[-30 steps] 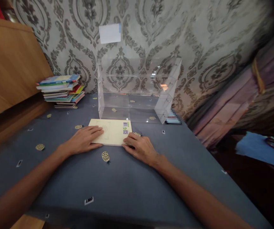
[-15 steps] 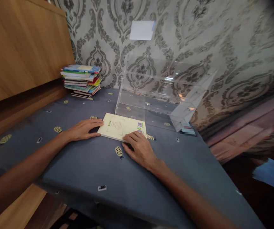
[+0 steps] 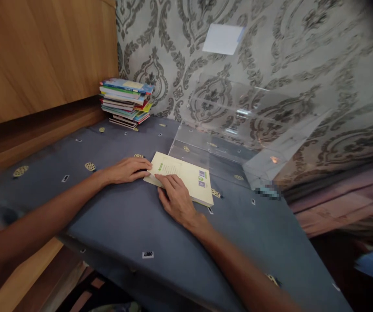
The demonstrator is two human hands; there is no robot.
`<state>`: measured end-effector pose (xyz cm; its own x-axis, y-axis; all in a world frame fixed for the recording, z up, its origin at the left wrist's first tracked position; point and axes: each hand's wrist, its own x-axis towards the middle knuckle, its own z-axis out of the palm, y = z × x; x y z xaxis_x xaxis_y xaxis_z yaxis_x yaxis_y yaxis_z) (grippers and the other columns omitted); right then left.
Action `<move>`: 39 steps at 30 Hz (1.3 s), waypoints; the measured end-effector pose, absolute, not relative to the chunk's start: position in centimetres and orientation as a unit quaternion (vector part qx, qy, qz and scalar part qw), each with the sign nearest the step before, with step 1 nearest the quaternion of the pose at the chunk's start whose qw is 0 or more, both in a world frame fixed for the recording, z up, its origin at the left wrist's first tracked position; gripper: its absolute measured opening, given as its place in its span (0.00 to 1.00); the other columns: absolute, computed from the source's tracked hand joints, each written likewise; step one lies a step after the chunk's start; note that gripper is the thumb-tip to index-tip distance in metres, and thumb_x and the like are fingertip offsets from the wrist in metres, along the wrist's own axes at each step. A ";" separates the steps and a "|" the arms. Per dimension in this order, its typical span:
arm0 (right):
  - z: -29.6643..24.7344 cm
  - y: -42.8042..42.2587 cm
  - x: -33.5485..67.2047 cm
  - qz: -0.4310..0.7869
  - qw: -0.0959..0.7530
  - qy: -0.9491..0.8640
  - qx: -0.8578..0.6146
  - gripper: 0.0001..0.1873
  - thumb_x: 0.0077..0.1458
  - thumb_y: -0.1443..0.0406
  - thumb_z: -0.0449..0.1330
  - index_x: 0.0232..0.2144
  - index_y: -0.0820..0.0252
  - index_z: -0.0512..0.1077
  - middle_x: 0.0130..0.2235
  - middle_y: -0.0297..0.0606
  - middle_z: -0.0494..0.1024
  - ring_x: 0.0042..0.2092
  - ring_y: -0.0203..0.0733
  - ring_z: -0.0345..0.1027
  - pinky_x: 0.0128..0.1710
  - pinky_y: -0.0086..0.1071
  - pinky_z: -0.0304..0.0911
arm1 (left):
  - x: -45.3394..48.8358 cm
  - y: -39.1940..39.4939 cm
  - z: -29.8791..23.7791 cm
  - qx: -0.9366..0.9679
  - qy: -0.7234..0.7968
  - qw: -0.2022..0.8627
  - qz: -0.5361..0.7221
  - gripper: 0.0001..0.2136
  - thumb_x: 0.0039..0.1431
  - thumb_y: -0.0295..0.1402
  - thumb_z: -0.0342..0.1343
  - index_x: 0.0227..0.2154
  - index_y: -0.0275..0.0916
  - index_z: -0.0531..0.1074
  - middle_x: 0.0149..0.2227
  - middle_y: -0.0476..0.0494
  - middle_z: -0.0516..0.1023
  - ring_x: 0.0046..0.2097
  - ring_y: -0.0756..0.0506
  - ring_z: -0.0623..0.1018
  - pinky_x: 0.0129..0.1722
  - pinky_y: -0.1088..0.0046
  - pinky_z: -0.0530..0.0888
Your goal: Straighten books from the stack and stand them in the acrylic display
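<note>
Far left of the cream book (image 3: 189, 175), a wooden cabinet (image 3: 46, 56) walls off my reach. Beyond the book and to its left stands the book stack (image 3: 126, 104). My left forearm slants in from the lower left, palm low; the left hand (image 3: 129, 170) has its fingers stretched out, tips at the book's left edge. It isn't clenched, though I can't tell whether thumb and fingers pinch anything.

The book lies flat on the patterned cloth (image 3: 118, 225). My right forearm comes up from the lower right of it, and the right hand (image 3: 176, 200) has its wrist on the near side, fingers bent gently over the near edge towards the left corner, thumb apart. I can't tell if it grips or merely rests.

On the near side of the book I have a broad stretch of cloth before the table's edge. Just beyond it, the clear rack (image 3: 287, 147) limits me; I can't tell whether they touch. Right of the book, the table edge runs diagonally, with the curtain (image 3: 336, 206) past it.
</note>
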<state>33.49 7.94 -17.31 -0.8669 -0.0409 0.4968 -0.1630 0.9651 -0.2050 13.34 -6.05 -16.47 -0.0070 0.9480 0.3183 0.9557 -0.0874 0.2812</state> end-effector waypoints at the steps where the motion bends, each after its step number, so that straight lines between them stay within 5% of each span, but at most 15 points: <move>1: -17.4 7.9 33.5 0.127 0.256 -0.957 0.056 0.23 0.63 0.70 0.51 0.60 0.58 0.66 0.47 0.47 0.77 0.48 0.52 0.67 0.49 0.48 0.68 | 13.3 -6.0 -16.5 -0.704 -0.675 0.005 -0.222 0.18 0.70 0.41 0.45 0.51 0.39 0.75 0.52 0.38 0.80 0.55 0.44 0.77 0.57 0.63 0.71; 15: -17.7 8.3 33.8 0.183 0.268 -0.943 0.069 0.19 0.65 0.70 0.51 0.52 0.55 0.74 0.49 0.46 0.77 0.50 0.51 0.68 0.51 0.51 0.69 | 13.5 -5.6 -16.4 -0.682 -0.676 -0.025 -0.277 0.20 0.72 0.42 0.42 0.45 0.41 0.79 0.48 0.42 0.80 0.48 0.46 0.79 0.51 0.68 0.72; 39: -18.1 8.3 33.8 0.158 0.246 -0.953 0.077 0.13 0.61 0.72 0.56 0.44 0.61 0.78 0.49 0.46 0.79 0.52 0.49 0.68 0.53 0.46 0.67 | 13.4 -6.3 -16.4 -0.697 -0.677 -0.023 -0.235 0.20 0.67 0.46 0.48 0.51 0.38 0.74 0.53 0.38 0.77 0.55 0.42 0.75 0.57 0.62 0.70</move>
